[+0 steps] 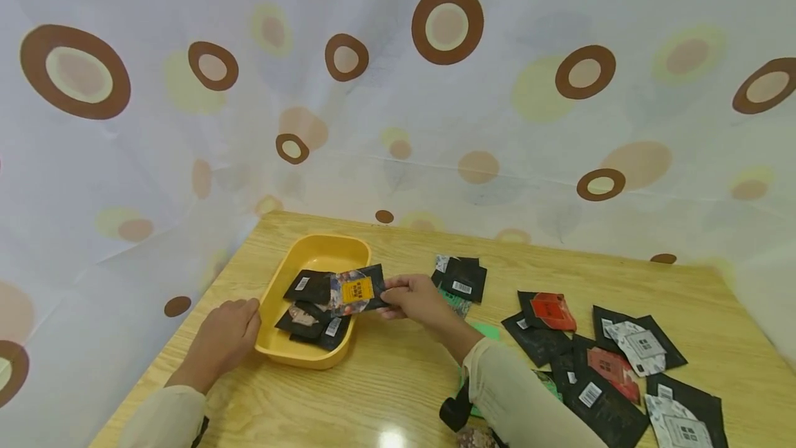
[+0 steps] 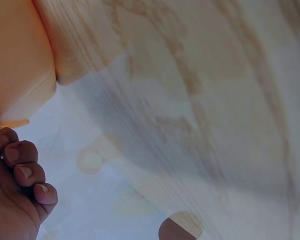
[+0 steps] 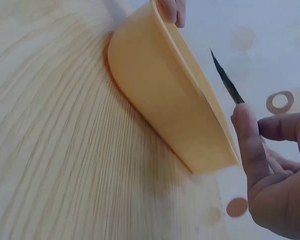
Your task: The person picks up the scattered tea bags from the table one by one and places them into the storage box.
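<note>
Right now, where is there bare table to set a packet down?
A broad bare patch of table lies between the tub and the right sleeve. A strip runs between the right-side packets and the backdrop. Crowded: the right side, where packets overlap, and the tub, with packets inside and the right hand holding one above.

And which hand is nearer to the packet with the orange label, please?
The right hand: it pinches the packet by its right edge, over the right side of the yellow basin. The left hand is farther away, holding the basin's left rim.
</note>
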`<action>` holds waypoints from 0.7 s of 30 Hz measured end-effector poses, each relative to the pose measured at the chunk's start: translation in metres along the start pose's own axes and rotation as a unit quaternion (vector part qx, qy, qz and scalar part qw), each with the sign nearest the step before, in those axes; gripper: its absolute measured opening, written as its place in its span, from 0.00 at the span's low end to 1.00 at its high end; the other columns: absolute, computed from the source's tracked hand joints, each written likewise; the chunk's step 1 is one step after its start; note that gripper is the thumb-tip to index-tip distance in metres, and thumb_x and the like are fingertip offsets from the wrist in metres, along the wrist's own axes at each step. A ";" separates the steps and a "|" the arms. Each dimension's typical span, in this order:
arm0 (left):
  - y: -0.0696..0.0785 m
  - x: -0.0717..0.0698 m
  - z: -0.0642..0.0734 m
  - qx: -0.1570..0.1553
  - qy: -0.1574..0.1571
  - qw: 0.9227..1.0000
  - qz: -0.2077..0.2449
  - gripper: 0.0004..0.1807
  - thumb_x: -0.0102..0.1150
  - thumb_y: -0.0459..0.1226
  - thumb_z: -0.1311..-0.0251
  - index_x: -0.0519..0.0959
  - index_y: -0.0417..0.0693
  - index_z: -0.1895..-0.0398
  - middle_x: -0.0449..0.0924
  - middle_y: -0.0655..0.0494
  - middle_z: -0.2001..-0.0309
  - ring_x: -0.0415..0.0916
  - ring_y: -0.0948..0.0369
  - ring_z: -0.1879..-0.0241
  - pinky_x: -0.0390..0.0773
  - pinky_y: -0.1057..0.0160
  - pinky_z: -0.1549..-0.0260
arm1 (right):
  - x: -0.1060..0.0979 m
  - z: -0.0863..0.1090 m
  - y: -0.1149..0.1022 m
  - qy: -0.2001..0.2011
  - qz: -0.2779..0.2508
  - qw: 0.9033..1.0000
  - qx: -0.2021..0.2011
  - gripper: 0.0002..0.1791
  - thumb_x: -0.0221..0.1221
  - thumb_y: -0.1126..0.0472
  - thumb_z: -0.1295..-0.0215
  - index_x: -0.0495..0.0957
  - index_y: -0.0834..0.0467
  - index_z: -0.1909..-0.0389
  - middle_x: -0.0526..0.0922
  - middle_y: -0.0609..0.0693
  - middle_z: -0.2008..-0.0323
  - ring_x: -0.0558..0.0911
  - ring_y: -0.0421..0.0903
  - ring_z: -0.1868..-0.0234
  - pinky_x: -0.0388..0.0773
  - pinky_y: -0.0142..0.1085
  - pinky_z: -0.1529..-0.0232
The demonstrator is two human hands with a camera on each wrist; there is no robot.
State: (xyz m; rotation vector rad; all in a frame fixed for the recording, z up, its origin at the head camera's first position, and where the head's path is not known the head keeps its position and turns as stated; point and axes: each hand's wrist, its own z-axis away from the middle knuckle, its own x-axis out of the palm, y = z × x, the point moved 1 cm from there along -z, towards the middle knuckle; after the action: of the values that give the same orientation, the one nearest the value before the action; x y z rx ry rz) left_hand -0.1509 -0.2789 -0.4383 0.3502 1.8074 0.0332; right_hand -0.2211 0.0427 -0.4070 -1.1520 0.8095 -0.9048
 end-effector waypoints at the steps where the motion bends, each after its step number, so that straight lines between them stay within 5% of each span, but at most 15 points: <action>1: 0.000 0.001 0.000 -0.001 -0.001 1.000 0.003 0.17 0.40 0.32 0.28 0.61 0.49 0.79 0.56 0.58 0.83 0.54 0.60 0.81 0.58 0.63 0.75 | 0.007 -0.005 -0.001 0.008 -0.006 1.000 0.005 0.18 0.54 0.68 0.29 0.73 0.71 0.41 0.82 0.66 0.50 0.88 0.40 0.68 0.85 0.38 0.55; 9: 0.001 0.006 0.000 -0.003 0.004 1.000 0.017 0.17 0.41 0.32 0.29 0.61 0.50 0.80 0.56 0.59 0.83 0.54 0.62 0.81 0.58 0.64 0.76 | 0.052 -0.032 -0.013 0.060 0.003 0.998 0.024 0.23 0.55 0.72 0.33 0.70 0.75 0.38 0.82 0.71 0.50 0.89 0.44 0.69 0.85 0.32 0.63; 13: 0.002 0.006 0.001 -0.002 0.003 1.000 0.014 0.17 0.42 0.32 0.29 0.61 0.50 0.80 0.56 0.59 0.83 0.54 0.61 0.81 0.58 0.64 0.75 | 0.061 -0.037 -0.020 0.087 0.016 0.996 0.032 0.11 0.54 0.73 0.36 0.75 0.73 0.54 0.79 0.73 0.47 0.90 0.48 0.66 0.84 0.32 0.64; 16: 0.001 0.005 0.000 -0.002 0.000 1.000 0.013 0.17 0.41 0.32 0.29 0.61 0.50 0.80 0.57 0.59 0.83 0.55 0.61 0.81 0.58 0.63 0.75 | 0.062 -0.038 -0.023 0.093 0.018 0.995 0.019 0.14 0.53 0.75 0.37 0.75 0.74 0.51 0.72 0.75 0.39 0.87 0.49 0.63 0.81 0.34 0.64; 17: 0.001 0.004 0.000 -0.002 0.000 1.000 0.011 0.17 0.42 0.32 0.29 0.61 0.50 0.80 0.57 0.59 0.83 0.55 0.61 0.81 0.59 0.63 0.75 | 0.062 -0.038 -0.023 0.090 0.016 0.996 0.010 0.18 0.52 0.76 0.38 0.73 0.75 0.47 0.72 0.74 0.41 0.84 0.47 0.65 0.78 0.34 0.65; 18: 0.000 0.003 0.000 -0.003 0.000 1.000 0.009 0.16 0.42 0.32 0.29 0.61 0.50 0.79 0.57 0.58 0.83 0.55 0.61 0.81 0.59 0.63 0.76 | 0.061 -0.038 -0.023 0.087 0.019 0.996 0.007 0.09 0.51 0.76 0.38 0.73 0.72 0.57 0.74 0.72 0.49 0.80 0.45 0.69 0.73 0.34 0.67; 21: -0.001 0.001 -0.001 -0.003 0.001 1.000 0.005 0.16 0.42 0.32 0.29 0.61 0.50 0.79 0.57 0.58 0.83 0.55 0.61 0.81 0.59 0.63 0.76 | 0.059 -0.037 -0.023 0.074 0.015 0.997 -0.016 0.15 0.51 0.74 0.35 0.71 0.75 0.49 0.75 0.69 0.52 0.72 0.44 0.70 0.69 0.35 0.67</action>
State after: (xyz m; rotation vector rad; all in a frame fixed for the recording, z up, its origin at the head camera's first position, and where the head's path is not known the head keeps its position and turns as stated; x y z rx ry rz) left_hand -0.1521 -0.2796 -0.4396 0.3541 1.8083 0.0462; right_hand -0.2334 -0.0285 -0.3969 -1.1075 0.9622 -0.9628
